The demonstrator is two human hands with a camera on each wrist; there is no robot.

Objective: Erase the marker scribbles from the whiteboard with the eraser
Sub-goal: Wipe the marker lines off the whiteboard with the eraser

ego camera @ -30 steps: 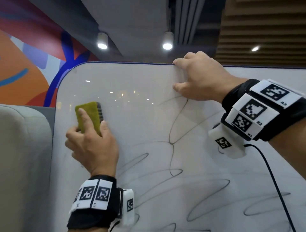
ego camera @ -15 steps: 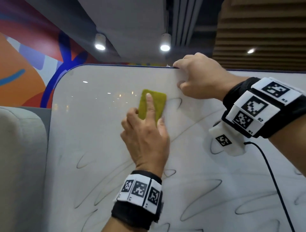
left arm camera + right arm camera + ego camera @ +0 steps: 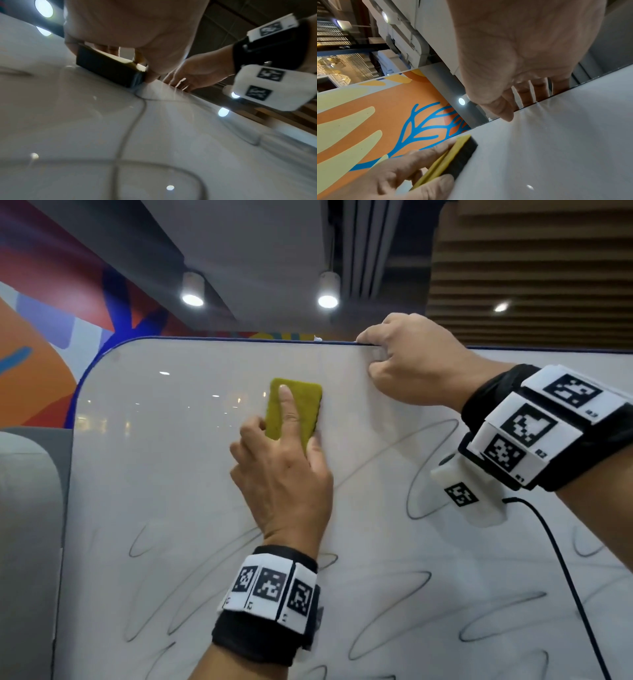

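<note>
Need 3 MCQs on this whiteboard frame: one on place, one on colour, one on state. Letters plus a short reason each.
1. Where does the right hand hold the whiteboard?
A. bottom edge
B. top edge
C. left edge

2. What colour is the back of the eraser, the side that faces the head camera?
A. yellow-green
B. red
C. white

3. What is the state of the marker scribbles?
A. all erased
B. none erased
C. the upper left area is wiped, loops remain lower down and at the right

Key:
1 B: the fingers curl over the board's top rim.
2 A: the back shows yellow-green under the left hand; the wrist views show a dark layer against the board.
3 C: the head view shows bare board around the eraser and lines below and to the right.
</note>
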